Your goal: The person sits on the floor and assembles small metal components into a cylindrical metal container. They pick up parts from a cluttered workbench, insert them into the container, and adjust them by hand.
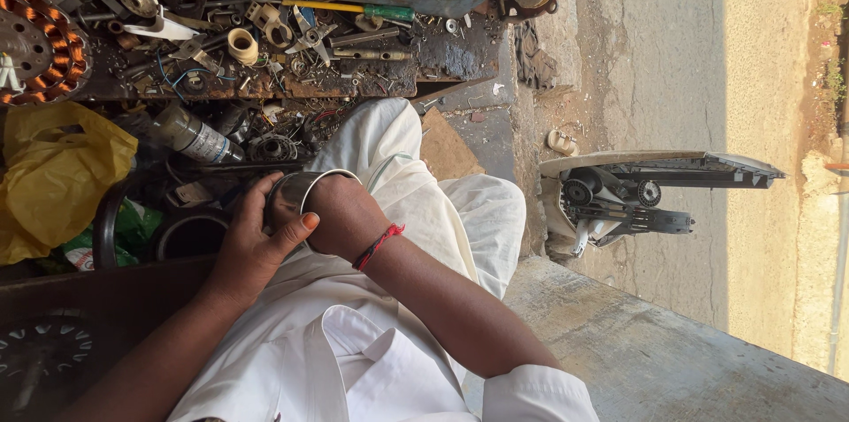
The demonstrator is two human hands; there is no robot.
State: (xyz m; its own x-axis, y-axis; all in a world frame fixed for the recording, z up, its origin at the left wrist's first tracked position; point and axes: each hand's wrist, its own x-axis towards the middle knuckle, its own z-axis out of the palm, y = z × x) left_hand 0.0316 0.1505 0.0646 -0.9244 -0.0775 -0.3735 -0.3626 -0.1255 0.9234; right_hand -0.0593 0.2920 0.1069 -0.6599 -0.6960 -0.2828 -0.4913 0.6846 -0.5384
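Both hands were closed in around the round shiny metal cup (296,195), held over the lap: the left hand (252,249) wrapped its side, and the right hand (345,214) covered its mouth. Just beyond it, the dark cluttered bench (265,86) left no open path, strewn with loose metal parts, a copper-wound motor stator (40,42) and a yellow-shafted screwdriver with green handle (354,9). A crumpled yellow plastic bag (53,179) blocked one flank. The bare grey concrete floor (654,68) on the other flank lay open, up to an overturned white appliance (619,201).
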